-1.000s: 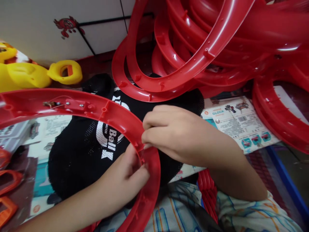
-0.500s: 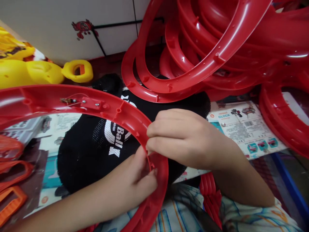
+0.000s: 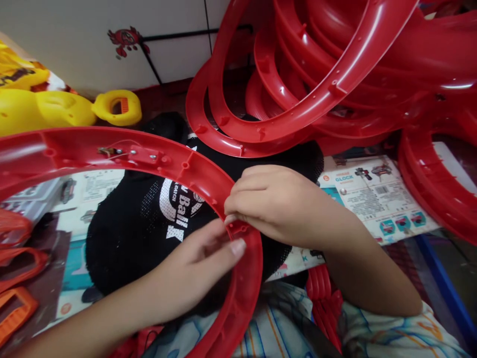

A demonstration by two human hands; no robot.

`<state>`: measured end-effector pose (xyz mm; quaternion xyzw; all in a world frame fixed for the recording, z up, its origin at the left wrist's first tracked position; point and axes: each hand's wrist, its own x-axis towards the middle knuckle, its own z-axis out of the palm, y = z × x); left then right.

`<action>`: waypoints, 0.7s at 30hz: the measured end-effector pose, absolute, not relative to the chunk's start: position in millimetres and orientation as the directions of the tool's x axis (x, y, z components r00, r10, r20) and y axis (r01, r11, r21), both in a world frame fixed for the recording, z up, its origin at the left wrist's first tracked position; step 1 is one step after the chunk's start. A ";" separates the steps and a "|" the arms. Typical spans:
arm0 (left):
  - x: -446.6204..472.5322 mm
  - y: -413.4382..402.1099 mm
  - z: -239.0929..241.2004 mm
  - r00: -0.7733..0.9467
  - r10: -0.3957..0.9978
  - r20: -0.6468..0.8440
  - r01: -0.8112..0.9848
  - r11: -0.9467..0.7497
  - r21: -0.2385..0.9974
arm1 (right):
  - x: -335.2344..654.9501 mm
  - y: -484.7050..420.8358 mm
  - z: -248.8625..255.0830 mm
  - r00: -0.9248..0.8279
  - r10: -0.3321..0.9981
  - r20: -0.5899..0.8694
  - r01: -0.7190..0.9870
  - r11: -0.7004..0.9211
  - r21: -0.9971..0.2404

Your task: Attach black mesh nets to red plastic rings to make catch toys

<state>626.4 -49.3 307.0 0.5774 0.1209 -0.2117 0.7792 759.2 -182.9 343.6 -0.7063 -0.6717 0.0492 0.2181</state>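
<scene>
A large red plastic ring with a hollow, ribbed channel facing up lies across the black cloth and reaches down over my lap. My left hand holds its right part from the inner side, the thumb lying over the channel and the other fingers partly hidden behind the rim. My right hand is closed in a pinch at the inner rim, just above the left thumb; its fingertips are partly hidden. A small red housing with screws, thin wires and a metal contact sits in the channel's upper left stretch.
More red rings are heaped at the back right. Yellow plastic parts lie at the back left, orange-red handles at the left edge. Printed cardboard lies under the cloth. Several red pieces are near my lap.
My left thumb has lifted from its curled hold on the rim and now stretches over the channel. My right hand has shifted slightly up, its fingers still pinched. The ring has tilted a little.
</scene>
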 end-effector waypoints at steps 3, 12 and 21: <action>629.2 -53.4 304.7 0.935 -0.012 -0.355 0.342 0.303 0.890 | 755.9 -182.8 342.2 0.108 0.961 0.255 0.938 -0.014 -0.345; 628.2 -32.4 300.1 0.923 -0.144 -0.356 0.340 -0.128 0.932 | 754.8 -188.3 342.1 0.090 0.928 0.362 0.991 -0.049 -0.122; 620.2 -35.1 309.1 0.825 -0.359 -0.437 0.330 -0.322 0.887 | 750.1 -193.6 352.6 0.039 0.935 0.353 0.992 0.006 -0.128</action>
